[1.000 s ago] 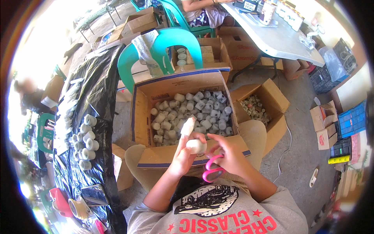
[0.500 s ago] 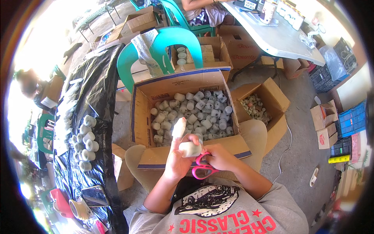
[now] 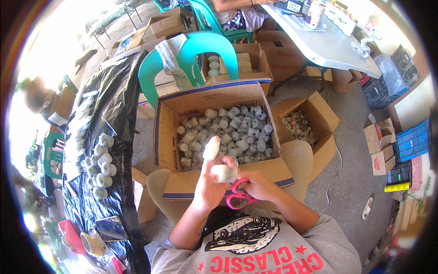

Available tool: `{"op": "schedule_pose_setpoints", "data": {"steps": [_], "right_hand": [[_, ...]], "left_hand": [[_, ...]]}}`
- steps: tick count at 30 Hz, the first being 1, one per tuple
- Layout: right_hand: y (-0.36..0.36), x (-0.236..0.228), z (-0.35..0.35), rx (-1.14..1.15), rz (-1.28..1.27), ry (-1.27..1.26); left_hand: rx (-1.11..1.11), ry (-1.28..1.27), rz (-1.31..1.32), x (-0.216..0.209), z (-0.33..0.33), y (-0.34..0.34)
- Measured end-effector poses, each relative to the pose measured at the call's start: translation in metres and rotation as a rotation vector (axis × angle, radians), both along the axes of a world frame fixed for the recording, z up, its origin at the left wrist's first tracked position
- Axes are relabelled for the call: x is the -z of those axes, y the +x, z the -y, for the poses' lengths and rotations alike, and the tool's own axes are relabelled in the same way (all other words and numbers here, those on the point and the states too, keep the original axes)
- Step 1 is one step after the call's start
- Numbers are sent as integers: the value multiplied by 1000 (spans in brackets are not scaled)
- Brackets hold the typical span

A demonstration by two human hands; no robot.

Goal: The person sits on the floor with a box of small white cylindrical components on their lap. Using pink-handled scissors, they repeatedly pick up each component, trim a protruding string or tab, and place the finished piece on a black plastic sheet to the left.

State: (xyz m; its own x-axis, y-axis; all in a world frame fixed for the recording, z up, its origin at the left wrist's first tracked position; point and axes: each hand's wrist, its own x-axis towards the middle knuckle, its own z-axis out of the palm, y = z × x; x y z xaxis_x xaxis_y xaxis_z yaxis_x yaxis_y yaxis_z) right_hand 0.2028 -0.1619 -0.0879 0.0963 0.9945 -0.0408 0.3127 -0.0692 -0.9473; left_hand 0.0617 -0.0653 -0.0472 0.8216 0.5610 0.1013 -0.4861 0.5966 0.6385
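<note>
My left hand (image 3: 205,189) is closed around a small off-white rounded cylinder (image 3: 222,174). One finger of it, wrapped in a white covering (image 3: 211,149), points up and away from the piece. Against the cylinder's right side, my right hand (image 3: 259,185) grips pink-handled scissors (image 3: 241,202), whose loops hang below the fingers; the blades are hidden. Both hands are above the near flap of a large cardboard box (image 3: 269,179). Inside it lie many similar greyish-white cylinders (image 3: 235,132).
Left, a black plastic-covered table (image 3: 121,150) bears more cylinders (image 3: 104,169), a phone (image 3: 112,229) and a tape roll (image 3: 92,244). A green chair (image 3: 212,50) stands behind the box. Right is a carton of scraps (image 3: 326,116). Another person (image 3: 237,11) sits at a white table (image 3: 315,45).
The scissors and right hand have shifted very slightly, and the cylinder has turned a little in my left hand. Otherwise the scene looks the same.
</note>
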Motion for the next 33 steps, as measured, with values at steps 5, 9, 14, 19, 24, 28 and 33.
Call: {"op": "schedule_pose_setpoints", "data": {"steps": [5,9,14,19,24,28,33], "right_hand": [[10,-3,10,166,-634,-82],[22,-17,36,255,-800,-187],[27,-5,76,189,-842,-333],[15,44,103,155,-831,-408],[-5,47,118,18,-454,-443],[7,2,117,-85,223,-114],[15,-38,83,409,317,1033]], "left_hand": [[-39,-78,-75,2,-1,1],[-34,-118,-40,5,-3,1],[-40,-66,-54,9,-4,3],[-62,-66,-85,10,-3,5],[-219,488,-406,16,-9,2],[-325,863,-780,21,-13,3],[-518,1013,-784,23,-6,13]]}}
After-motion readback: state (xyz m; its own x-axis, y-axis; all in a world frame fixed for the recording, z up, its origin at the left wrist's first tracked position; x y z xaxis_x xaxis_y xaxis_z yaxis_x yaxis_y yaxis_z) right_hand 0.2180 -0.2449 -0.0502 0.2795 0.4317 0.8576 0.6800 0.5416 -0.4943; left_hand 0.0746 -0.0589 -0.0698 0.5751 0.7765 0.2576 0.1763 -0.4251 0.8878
